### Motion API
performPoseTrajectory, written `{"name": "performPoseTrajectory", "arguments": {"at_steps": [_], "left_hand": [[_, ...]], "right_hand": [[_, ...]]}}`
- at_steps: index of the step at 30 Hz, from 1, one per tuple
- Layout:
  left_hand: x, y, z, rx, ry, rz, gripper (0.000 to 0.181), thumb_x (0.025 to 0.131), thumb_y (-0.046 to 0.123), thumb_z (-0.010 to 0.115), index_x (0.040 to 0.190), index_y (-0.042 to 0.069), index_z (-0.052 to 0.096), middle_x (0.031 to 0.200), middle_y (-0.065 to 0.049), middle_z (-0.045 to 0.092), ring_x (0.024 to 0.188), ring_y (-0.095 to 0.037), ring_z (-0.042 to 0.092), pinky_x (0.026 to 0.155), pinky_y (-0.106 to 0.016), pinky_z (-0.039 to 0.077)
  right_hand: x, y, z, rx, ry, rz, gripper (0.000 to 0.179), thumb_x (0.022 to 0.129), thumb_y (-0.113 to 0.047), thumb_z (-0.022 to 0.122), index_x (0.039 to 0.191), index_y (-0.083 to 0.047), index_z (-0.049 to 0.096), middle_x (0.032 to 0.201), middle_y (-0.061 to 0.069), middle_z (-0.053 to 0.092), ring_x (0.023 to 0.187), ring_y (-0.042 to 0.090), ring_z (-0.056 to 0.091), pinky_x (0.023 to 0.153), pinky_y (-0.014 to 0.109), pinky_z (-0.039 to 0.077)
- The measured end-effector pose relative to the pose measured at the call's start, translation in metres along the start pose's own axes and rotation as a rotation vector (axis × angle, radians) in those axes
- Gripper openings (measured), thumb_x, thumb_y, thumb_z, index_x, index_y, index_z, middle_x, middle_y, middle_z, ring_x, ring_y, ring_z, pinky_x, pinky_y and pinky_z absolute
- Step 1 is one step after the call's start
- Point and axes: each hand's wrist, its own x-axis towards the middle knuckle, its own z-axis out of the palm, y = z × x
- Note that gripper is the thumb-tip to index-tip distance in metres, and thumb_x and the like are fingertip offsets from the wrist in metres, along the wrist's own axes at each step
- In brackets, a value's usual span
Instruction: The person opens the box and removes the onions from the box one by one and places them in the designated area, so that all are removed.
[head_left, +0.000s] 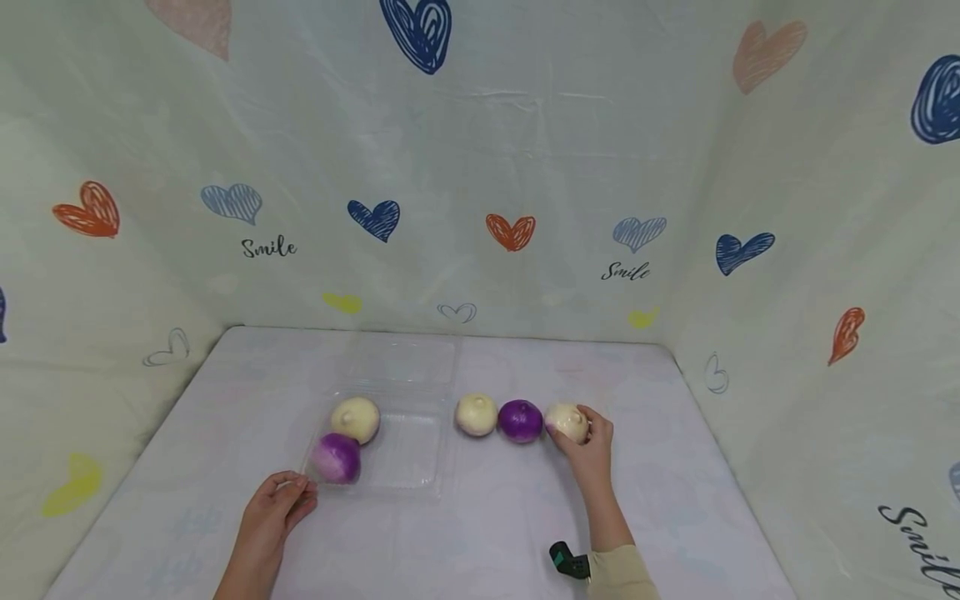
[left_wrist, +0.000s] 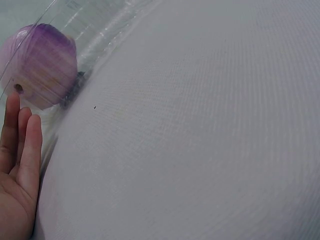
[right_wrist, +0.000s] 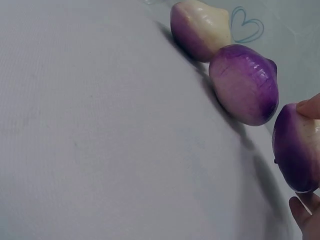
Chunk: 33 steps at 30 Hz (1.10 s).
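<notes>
In the head view my left hand [head_left: 277, 510] is at the front left corner of a clear plastic container [head_left: 405, 483], pinching its rim between thumb and fingers. A purple-and-white turnip [head_left: 337, 458] lies inside, close by those fingers, with a paler turnip [head_left: 356, 419] right behind it. My right hand [head_left: 594, 450] grips another turnip [head_left: 566, 422] at the right end of a row, thumb on one side and fingers round the other. The right wrist view shows its purple half [right_wrist: 296, 155] facing the camera. Beside it sit a purple turnip [head_left: 521, 421] and a whitish one [head_left: 476, 415].
The container's hinged lid [head_left: 397, 360] lies open toward the back. White cloth [head_left: 480, 542] covers the table, and a curtain [head_left: 480, 125] printed with hearts stands behind and at both sides. A small black device [head_left: 568, 561] shows by the right sleeve [head_left: 621, 573].
</notes>
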Motion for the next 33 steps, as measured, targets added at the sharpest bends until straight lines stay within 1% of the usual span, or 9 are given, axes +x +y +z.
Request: {"name": "performPoseTrajectory", "arguments": {"at_steps": [2,6,9,18,23,28,33], "left_hand": [[0.0002,-0.0006,-0.0006,0.002,0.003,0.000,0.009,0.100,0.013,0.057,0.093,0.019,0.059,0.086,0.004,0.068,0.085,-0.008,0.065,0.080,-0.022,0.056],[0.0005,-0.0021,-0.0019,-0.010,-0.014,0.021,0.009,0.100,0.012,0.057,0.094,0.018,0.059,0.086,0.004,0.068,0.084,-0.008,0.065,0.078,-0.022,0.056],[0.0006,-0.0029,-0.0022,-0.017,-0.022,0.034,0.011,0.100,0.011,0.056,0.094,0.018,0.059,0.086,0.003,0.068,0.084,-0.008,0.065,0.078,-0.022,0.056],[0.0015,-0.0031,-0.0014,-0.006,-0.001,0.017,0.011,0.100,0.012,0.057,0.093,0.019,0.060,0.086,0.004,0.068,0.084,-0.009,0.065,0.078,-0.022,0.056],[0.0015,-0.0026,-0.0015,-0.006,0.002,0.008,0.010,0.100,0.012,0.058,0.093,0.019,0.060,0.087,0.004,0.068,0.085,-0.009,0.065,0.079,-0.022,0.056],[0.0008,-0.0018,-0.0011,-0.014,0.004,0.006,0.010,0.100,0.012,0.057,0.093,0.019,0.059,0.086,0.004,0.068,0.084,-0.008,0.065,0.079,-0.022,0.056],[0.0003,-0.0010,-0.0005,-0.011,0.008,0.003,0.009,0.100,0.012,0.058,0.094,0.018,0.059,0.086,0.003,0.068,0.084,-0.008,0.064,0.079,-0.022,0.056]], "right_hand": [[0.0003,0.0019,0.0000,0.000,0.004,-0.003,0.070,0.077,-0.019,0.085,0.135,-0.005,0.047,0.131,0.015,0.032,0.111,0.027,0.039,0.092,0.040,0.041],[0.0013,0.0050,-0.0009,-0.011,0.011,-0.017,0.069,0.077,-0.017,0.085,0.134,-0.005,0.048,0.130,0.015,0.034,0.108,0.026,0.040,0.090,0.039,0.041],[0.0019,0.0073,-0.0016,-0.024,0.001,-0.016,0.069,0.077,-0.017,0.085,0.134,-0.005,0.048,0.130,0.015,0.034,0.109,0.027,0.040,0.090,0.039,0.042],[0.0039,0.0106,-0.0033,-0.013,-0.026,-0.032,0.068,0.075,-0.012,0.085,0.132,-0.003,0.049,0.131,0.016,0.036,0.110,0.027,0.041,0.092,0.039,0.042],[0.0052,0.0097,-0.0045,-0.030,-0.048,-0.033,0.068,0.075,-0.011,0.084,0.133,-0.003,0.049,0.133,0.015,0.039,0.111,0.028,0.042,0.093,0.042,0.044],[0.0062,0.0084,-0.0055,-0.055,-0.066,-0.031,0.068,0.076,-0.009,0.083,0.134,-0.004,0.048,0.134,0.014,0.041,0.113,0.029,0.042,0.092,0.041,0.044],[0.0070,0.0074,-0.0067,-0.063,-0.091,-0.039,0.069,0.076,-0.009,0.083,0.135,-0.004,0.048,0.136,0.016,0.042,0.117,0.031,0.043,0.093,0.042,0.043]]}}
